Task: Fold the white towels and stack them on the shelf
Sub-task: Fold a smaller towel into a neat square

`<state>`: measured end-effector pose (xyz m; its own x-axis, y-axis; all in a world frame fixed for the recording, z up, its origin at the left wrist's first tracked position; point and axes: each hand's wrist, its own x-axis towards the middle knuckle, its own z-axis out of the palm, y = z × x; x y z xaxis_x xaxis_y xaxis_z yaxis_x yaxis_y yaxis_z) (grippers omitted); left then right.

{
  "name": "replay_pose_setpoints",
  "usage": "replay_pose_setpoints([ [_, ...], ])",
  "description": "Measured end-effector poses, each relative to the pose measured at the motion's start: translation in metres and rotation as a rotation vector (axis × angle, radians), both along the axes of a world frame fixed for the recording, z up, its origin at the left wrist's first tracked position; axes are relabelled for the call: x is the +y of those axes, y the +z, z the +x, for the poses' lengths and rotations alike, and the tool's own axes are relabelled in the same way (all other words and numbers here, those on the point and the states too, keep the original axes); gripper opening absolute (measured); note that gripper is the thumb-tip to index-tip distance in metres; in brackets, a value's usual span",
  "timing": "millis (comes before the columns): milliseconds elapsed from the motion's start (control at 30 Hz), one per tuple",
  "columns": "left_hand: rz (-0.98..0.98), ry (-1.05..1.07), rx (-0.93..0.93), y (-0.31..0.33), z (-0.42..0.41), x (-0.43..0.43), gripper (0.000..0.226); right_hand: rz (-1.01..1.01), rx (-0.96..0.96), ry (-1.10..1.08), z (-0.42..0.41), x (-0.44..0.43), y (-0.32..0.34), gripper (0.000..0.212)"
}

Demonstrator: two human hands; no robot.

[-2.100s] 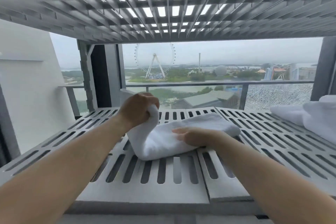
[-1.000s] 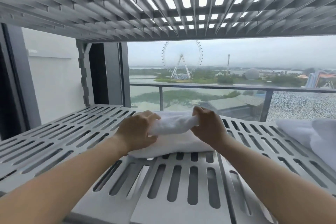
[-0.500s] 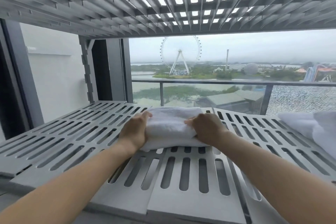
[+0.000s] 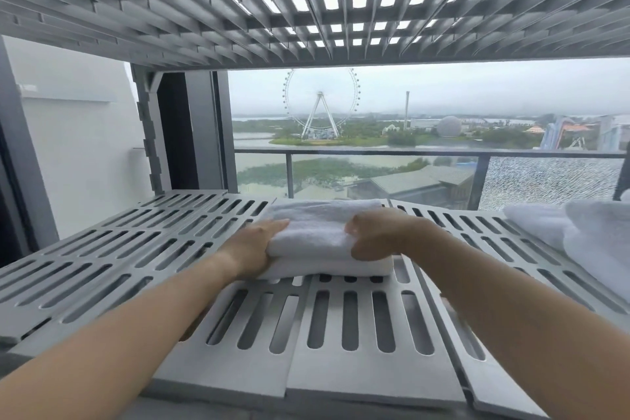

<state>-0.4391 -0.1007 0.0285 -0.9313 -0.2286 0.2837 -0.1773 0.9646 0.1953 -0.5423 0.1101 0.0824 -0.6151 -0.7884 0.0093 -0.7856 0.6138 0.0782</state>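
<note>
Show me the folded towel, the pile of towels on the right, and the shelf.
folded towel (image 4: 324, 223), head view, its top face.
towel pile (image 4: 600, 242), head view, front of the heap.
shelf (image 4: 358, 382), head view, solid front edge.

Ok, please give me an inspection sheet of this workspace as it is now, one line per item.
Surface: grey slatted shelf, upper shelf overhead.
Job's things: folded towel lying mid-shelf; more white towels heaped at the right edge.
Clutter: nothing seen.
Hands: left hand and right hand each grip one end of the folded towel.
Cables: nothing seen.
Surroundings: balcony railing, Ferris wheel beyond.
</note>
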Motion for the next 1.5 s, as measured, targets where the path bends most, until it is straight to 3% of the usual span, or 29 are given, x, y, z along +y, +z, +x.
replay_pose_setpoints([
  [67,0.12,-0.079,-0.139,0.011,0.001,0.001,0.075,-0.062,-0.099,-0.065,-0.001,-0.015,0.007,0.015],
  [167,0.546,-0.198,-0.278,0.029,0.0,0.005,0.082,-0.172,-0.066,-0.017,-0.007,-0.036,0.006,0.025],
  [233,0.757,-0.209,-0.215,0.034,-0.01,0.009,0.058,-0.196,-0.046,0.038,-0.013,-0.049,0.001,0.03],
  [267,0.759,-0.208,-0.18,0.032,-0.015,0.009,0.048,-0.197,-0.06,0.057,-0.016,-0.056,-0.002,0.032],
  [367,0.406,-0.167,-0.126,0.025,-0.041,0.012,0.048,-0.172,-0.072,0.087,-0.03,-0.071,-0.011,0.039],
  [467,0.018,-0.1,-0.164,0.008,-0.063,0.008,0.053,-0.147,-0.119,-0.046,-0.053,-0.057,-0.021,0.05],
  [600,-0.048,-0.173,-0.146,-0.001,-0.074,-0.01,0.052,-0.088,-0.236,-0.158,-0.077,-0.034,-0.023,0.061],
  [700,-0.181,-0.185,-0.088,0.011,-0.084,-0.013,0.048,0.041,-0.155,-0.224,-0.078,-0.032,-0.016,0.066],
  [767,-0.259,-0.135,-0.025,0.02,-0.091,-0.008,0.045,-0.003,-0.13,-0.242,-0.078,-0.028,-0.01,0.067],
  [933,0.001,-0.016,-0.174,0.03,-0.101,0.019,0.05,-0.121,-0.175,-0.246,-0.083,-0.02,-0.009,0.064],
  [1200,0.119,0.065,-0.231,0.023,-0.077,0.012,0.063,-0.188,-0.126,-0.181,-0.084,-0.025,-0.016,0.057],
  [1333,0.059,0.105,-0.211,0.017,-0.058,0.005,0.069,-0.218,-0.052,-0.097,-0.085,-0.021,-0.019,0.05],
  [1500,-0.042,0.207,-0.328,0.021,-0.035,0.022,0.085,-0.166,0.174,-0.019,-0.079,-0.022,-0.006,0.053],
])
